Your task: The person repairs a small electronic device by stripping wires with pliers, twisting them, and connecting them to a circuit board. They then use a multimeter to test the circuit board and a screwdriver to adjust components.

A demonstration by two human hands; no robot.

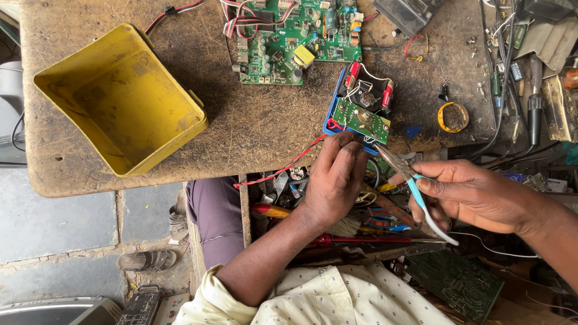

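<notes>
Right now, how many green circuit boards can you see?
3: a large board at the bench's top, a small board by the left hand, a dark board lower right. Clutter may hide others.

Yellow bin (120, 99), green circuit board (289, 39), blue-cased device (360, 108), light-blue-handled pliers (415, 189), cream dotted shirt (319, 301), red-handled screwdriver (361, 239)

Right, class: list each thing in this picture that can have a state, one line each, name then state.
yellow bin: empty, tilted on the table.
blue device: opened, small green board and wiring exposed.
large green circuit board: bare, flat on the table, wires attached.
pliers: held, tips at the device's edge.
left hand: fingers on the device.
right hand: gripping the pliers.
tape roll: lying flat.
</notes>
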